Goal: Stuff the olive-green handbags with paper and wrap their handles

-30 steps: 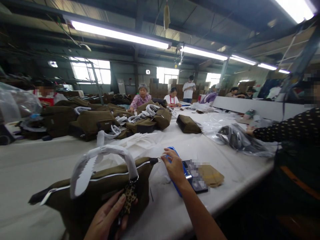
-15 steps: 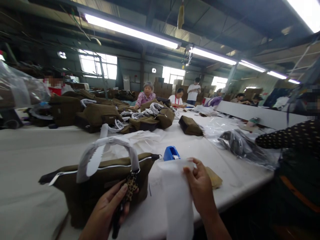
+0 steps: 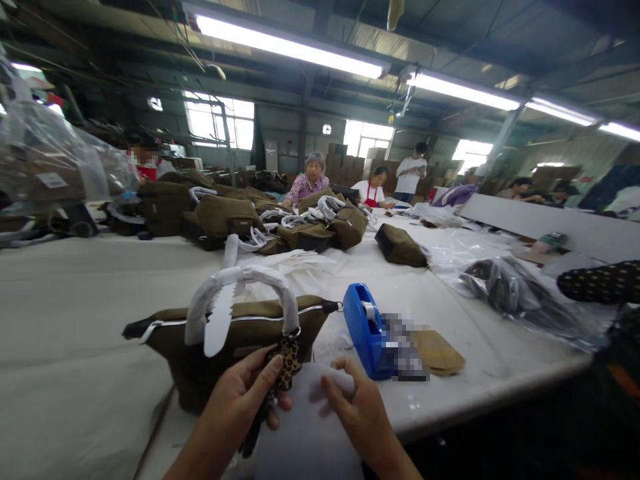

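Observation:
An olive handbag [image 3: 215, 360] with a white zip stands on the table in front of me, its handles [image 3: 267, 277] wrapped in pale paper. From a ring at the handle's base hangs a leopard-print tag [image 3: 289, 363] with a dark strap below it. My left hand [image 3: 253, 393] pinches this tag between thumb and fingers. A translucent white sheet [image 3: 305, 433] is held at its top edge by my right hand [image 3: 353, 407], and the sheet lies close behind and below the tag. A white toothed tag [image 3: 220, 323] dangles from the handles.
A blue tape dispenser [image 3: 363, 333] stands right of the bag, beside brown paper pieces [image 3: 437, 352]. Loose white sheets [image 3: 295, 267] and a pile of olive bags [image 3: 225, 217] lie behind. Plastic-wrapped goods [image 3: 510, 293] and a dotted sleeve [image 3: 600, 281] are at right; several people work farther back.
My right hand has brought the white sheet left and down, up to the leopard-print tag. The tape dispenser now shows more fully. The view has shifted, while my left hand keeps hold of the tag.

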The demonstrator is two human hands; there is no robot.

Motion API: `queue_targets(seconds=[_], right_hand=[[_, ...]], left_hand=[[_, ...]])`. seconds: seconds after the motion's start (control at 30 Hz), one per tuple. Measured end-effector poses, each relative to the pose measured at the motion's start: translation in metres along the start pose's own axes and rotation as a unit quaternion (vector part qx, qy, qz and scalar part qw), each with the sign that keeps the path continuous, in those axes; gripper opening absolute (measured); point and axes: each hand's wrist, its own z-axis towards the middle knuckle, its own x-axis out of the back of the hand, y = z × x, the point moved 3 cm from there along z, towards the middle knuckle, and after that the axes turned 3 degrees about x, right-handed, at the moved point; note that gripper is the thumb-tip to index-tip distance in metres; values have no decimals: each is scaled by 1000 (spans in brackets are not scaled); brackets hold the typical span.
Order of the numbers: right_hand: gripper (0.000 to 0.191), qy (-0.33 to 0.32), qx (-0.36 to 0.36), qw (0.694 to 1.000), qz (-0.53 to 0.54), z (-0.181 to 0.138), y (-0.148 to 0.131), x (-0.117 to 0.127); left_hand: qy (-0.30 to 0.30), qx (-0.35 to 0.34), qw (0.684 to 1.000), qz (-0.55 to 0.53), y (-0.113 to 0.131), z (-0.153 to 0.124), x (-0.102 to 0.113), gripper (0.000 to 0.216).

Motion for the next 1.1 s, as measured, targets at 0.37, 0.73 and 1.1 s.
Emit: queue_targets(seconds=[0.37, 0.73, 1.1], right_hand=[[46, 31, -16, 997, 62, 34, -11, -32], [46, -21, -72, 976, 203, 43, -22, -41], [49, -81, -144, 937, 308, 28, -16, -45]], left_hand=[[14, -11, 1000, 26, -16, -11, 3, 72], [68, -47, 997, 7, -20, -18, -11, 68], [59, -60, 996, 15, -30, -21, -14, 56]])
